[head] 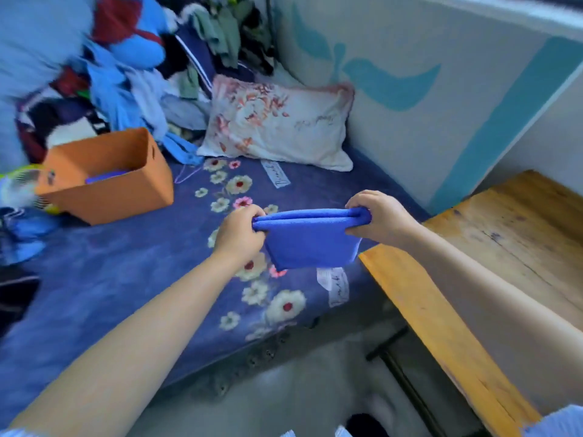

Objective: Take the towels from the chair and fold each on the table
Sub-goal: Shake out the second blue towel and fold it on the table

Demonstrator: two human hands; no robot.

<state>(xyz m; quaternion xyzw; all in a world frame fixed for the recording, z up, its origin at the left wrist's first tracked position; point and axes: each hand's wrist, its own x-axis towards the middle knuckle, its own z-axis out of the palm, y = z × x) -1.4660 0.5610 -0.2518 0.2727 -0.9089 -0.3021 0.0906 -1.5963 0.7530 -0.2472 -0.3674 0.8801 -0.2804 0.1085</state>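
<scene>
Left hand and right hand pinched opposite ends of folded blue towel, held in air above bed. Long axis stretched hand to hand. Tabletop just beyond right hand, nearer that side.

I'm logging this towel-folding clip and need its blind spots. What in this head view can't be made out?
- Orange box contents: its wall hides all but a blue scrap.
- Blue towel fold count: left hand and right hand cover its ends.
- Clothes pile: motion-blurred, items indistinct.
- Wooden table: cut off by right edge.
- Chair: not in view.
</scene>
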